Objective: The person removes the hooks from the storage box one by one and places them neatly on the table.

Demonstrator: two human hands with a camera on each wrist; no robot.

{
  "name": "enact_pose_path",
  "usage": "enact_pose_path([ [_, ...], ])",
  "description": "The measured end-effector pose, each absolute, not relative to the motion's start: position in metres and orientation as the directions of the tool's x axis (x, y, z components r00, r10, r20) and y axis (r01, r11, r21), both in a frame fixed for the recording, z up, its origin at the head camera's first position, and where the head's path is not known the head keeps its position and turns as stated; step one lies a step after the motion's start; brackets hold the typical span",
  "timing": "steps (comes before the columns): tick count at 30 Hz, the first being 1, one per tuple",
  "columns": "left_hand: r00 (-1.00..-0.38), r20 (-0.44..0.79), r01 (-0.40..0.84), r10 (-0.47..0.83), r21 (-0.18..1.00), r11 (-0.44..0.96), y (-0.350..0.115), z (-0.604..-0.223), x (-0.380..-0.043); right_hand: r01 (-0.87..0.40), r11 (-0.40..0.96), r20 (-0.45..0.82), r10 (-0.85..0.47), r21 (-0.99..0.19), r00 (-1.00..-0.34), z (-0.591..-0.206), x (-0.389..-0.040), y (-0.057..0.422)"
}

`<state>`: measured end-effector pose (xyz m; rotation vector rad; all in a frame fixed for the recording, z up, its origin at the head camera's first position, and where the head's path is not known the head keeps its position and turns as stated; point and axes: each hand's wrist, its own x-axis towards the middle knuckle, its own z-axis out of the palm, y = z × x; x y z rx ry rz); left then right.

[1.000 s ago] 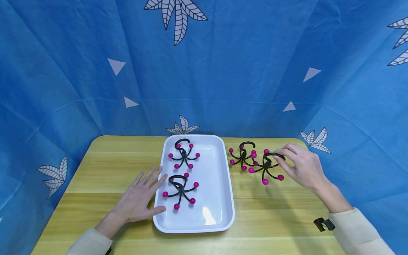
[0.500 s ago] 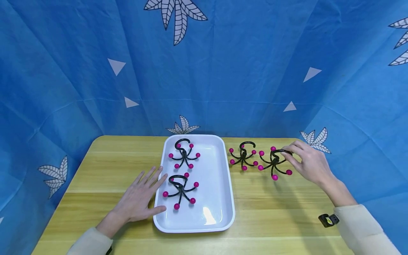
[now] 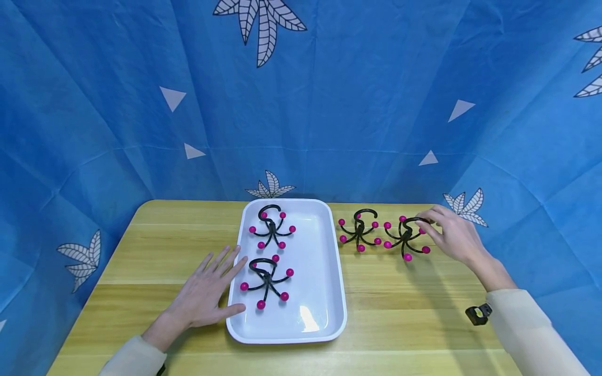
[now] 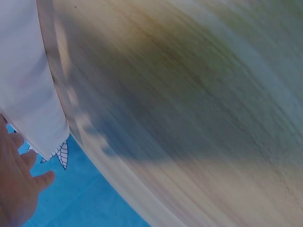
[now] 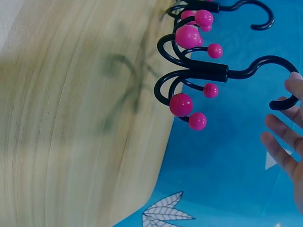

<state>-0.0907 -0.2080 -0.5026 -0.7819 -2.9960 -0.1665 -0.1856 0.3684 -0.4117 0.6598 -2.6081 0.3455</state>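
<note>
With my right hand [image 3: 449,232] I pinch the curved top of a black claw hook [image 3: 406,236] between thumb and finger, at the far right of the wooden table [image 3: 400,329]. The right wrist view shows other fingers of mine clear of the metal. The hook's stem stands roughly upright, its arms curving out below to pink balls; I can't tell whether those arms touch the wood.

Just left of it, with a narrow gap between, stands a matching hook [image 3: 359,230] on the table.

My left hand [image 3: 202,295] is spread, palm down, its fingertips over the left rim of a white rectangular tray [image 3: 315,271]. It holds nothing. Two more of these hooks stand inside the tray along its left side: the rear hook [image 3: 271,227] near the back edge, and the front hook [image 3: 267,278] close to my fingers, its curved top nearly level with them. Behind the table hangs a blue cloth [image 3: 301,120] printed with white leaves and triangles.
</note>
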Motion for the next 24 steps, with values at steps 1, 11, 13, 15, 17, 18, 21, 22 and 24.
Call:
enact_pose_path([
  [1,-0.873,0.063,0.488,0.484,0.094,0.868,-0.208,-0.502,-0.091,-0.492,0.860,0.451,-0.387,-0.138,-0.804,-0.413,-0.187,0.369],
  [11,-0.875,0.065,0.485,0.480,0.098,0.869,-0.208,-0.502,-0.091,-0.470,0.871,0.405,-0.382,-0.143,-0.831,-0.421,-0.204,0.377],
  [13,-0.873,0.074,0.488,0.482,0.099,0.867,-0.208,-0.503,-0.091,-0.463,0.874,0.392,-0.377,-0.150,-0.839,-0.421,-0.206,0.377],
  [15,-0.870,0.084,0.492,0.486,0.098,0.865,-0.209,-0.504,-0.091,-0.457,0.875,0.383,-0.372,-0.160,-0.846,-0.423,-0.208,0.378],
  [17,-0.868,0.089,0.496,0.488,0.098,0.863,-0.209,-0.504,-0.091,-0.451,0.876,0.376,-0.366,-0.169,-0.851,-0.424,-0.209,0.378],
  [18,-0.868,0.087,0.495,0.488,0.098,0.863,-0.209,-0.504,-0.091,-0.448,0.877,0.373,-0.363,-0.173,-0.854,-0.425,-0.210,0.378],
  [21,-0.870,0.079,0.492,0.486,0.095,0.865,-0.209,-0.504,-0.091,-0.442,0.878,0.363,-0.358,-0.181,-0.860,-0.428,-0.211,0.379],
  [22,-0.870,0.079,0.492,0.486,0.093,0.866,-0.209,-0.504,-0.091,-0.440,0.879,0.359,-0.356,-0.185,-0.863,-0.429,-0.212,0.379],
  [24,-0.872,0.077,0.490,0.484,0.091,0.867,-0.209,-0.504,-0.091,-0.434,0.881,0.354,-0.351,-0.190,-0.867,-0.431,-0.213,0.380],
])
